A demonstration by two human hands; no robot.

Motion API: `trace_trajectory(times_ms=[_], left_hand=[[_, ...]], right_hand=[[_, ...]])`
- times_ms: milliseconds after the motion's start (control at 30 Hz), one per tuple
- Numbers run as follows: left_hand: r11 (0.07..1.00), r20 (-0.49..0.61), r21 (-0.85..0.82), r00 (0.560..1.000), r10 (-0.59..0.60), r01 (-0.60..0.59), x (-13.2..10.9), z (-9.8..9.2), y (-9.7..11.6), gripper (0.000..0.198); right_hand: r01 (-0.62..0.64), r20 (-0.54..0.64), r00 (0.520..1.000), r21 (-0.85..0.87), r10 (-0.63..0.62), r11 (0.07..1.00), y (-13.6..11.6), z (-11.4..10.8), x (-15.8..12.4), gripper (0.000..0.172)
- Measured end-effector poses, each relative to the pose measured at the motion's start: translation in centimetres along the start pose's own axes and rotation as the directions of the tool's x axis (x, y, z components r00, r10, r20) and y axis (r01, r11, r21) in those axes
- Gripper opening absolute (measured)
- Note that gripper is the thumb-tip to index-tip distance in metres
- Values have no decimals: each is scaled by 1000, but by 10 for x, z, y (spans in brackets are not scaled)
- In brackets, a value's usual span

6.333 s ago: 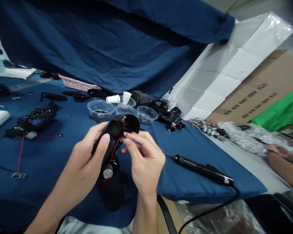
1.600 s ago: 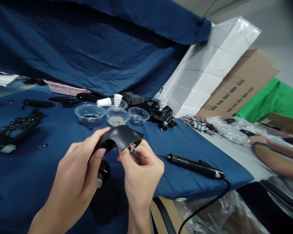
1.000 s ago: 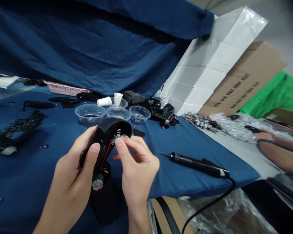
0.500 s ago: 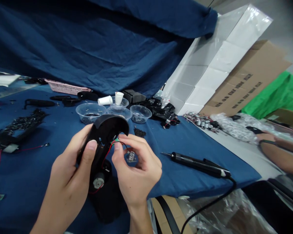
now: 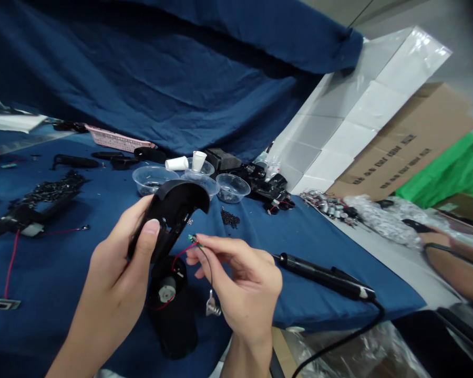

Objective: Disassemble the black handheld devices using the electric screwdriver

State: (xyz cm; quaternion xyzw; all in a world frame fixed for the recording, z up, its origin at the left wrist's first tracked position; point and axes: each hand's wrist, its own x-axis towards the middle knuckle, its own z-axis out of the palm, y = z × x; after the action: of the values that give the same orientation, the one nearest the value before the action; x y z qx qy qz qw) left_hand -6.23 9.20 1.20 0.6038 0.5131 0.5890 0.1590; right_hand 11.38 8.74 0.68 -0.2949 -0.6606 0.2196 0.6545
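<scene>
My left hand is closed around a curved black plastic housing, thumb on its near side. Between the thumb and fingertips of my right hand is a small green circuit board. A red wire runs from the board down towards a silver motor set in the lower black body. From a black wire on the board hangs a metal spring contact, loose in the air beside my right palm. The board is apart from the housing.
An electric screwdriver lies on the right, its cable trailing off the blue cloth. Behind are clear bowls, paper cups and a pile of black screws. A black part heaped with screws lies left. Another person's arm shows at right.
My right hand has drawn the circuit board away from the housing, right and downwards. The spring contact, earlier inside the curl of my right fingers, now dangles below. My left hand keeps its hold.
</scene>
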Motion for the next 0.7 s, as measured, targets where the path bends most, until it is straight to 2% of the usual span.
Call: trace_trajectory(times_ms=[67, 133, 267, 333, 433, 533, 600, 700], left_hand=[[1000, 14, -13, 1000, -14, 15, -1, 0, 0, 50], [999, 17, -23, 1000, -22, 22, -1, 0, 1, 52], [999, 20, -21, 999, -38, 38, -2, 0, 0, 53], [999, 19, -22, 999, -27, 27, -2, 0, -1, 51], [1000, 10, -27, 1000, 2, -2, -3, -1, -3, 50], [1000, 1, -16, 1000, 10, -10, -5, -2, -5, 49], [1000, -3, -15, 1000, 8, -8, -5, -2, -5, 49], [1000, 5, -19, 1000, 2, -2, -2, 0, -4, 50]], right_hand=[[-62, 41, 998, 153, 57, 986, 0, 0, -1, 34], [-110, 75, 993, 228, 95, 968, -1, 1, 0, 30], [-201, 59, 979, 201, 193, 959, -3, 0, 4, 17], [-218, 56, 976, 157, 212, 963, -4, -2, 5, 18], [-119, 134, 984, 22, 115, 993, -7, -6, 7, 32], [59, 222, 975, -177, -19, 982, -9, -11, 8, 23], [143, 234, 969, -285, -76, 948, -10, -13, 8, 19], [199, 181, 974, -425, -133, 883, -11, -12, 6, 19]])
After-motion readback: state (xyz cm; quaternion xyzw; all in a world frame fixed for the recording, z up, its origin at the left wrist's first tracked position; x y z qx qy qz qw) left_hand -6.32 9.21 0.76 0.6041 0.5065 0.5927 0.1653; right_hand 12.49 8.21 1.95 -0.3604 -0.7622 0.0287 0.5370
